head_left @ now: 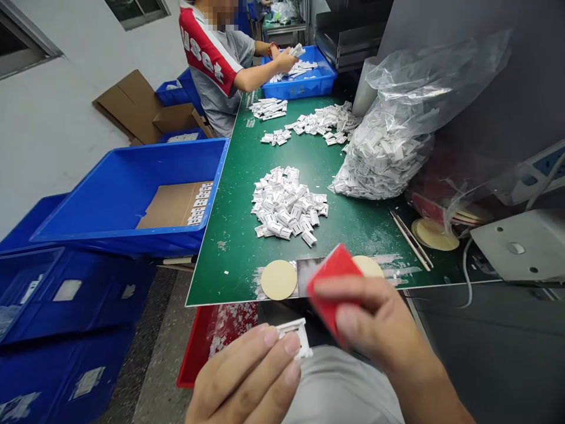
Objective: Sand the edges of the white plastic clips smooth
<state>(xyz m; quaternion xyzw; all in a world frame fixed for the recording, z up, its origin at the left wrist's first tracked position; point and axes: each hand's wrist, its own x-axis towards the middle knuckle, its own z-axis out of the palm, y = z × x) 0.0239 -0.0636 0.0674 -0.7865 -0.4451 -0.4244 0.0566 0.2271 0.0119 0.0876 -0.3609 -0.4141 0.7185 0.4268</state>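
Observation:
My left hand point(247, 377) pinches a small white plastic part point(296, 335) low in the picture, over my lap. Just right of it, my right hand point(379, 330) grips a flat red piece point(333, 274) between thumb and fingers, its upper corner reaching over the edge of the green mat point(233, 235). A heap of the same white parts point(286, 206) lies on the mat beyond my hands. Two tan discs point(278, 280) rest at the mat's near edge, one half hidden behind the red piece.
A clear bag of white parts point(388, 147) slumps at the right. Blue bins point(132, 194) stand left, one holding cardboard. A red tray point(198, 347) sits below the mat. A co-worker point(220, 59) at the far end handles parts over a blue tray point(300, 79). More discs point(435, 235) lie right.

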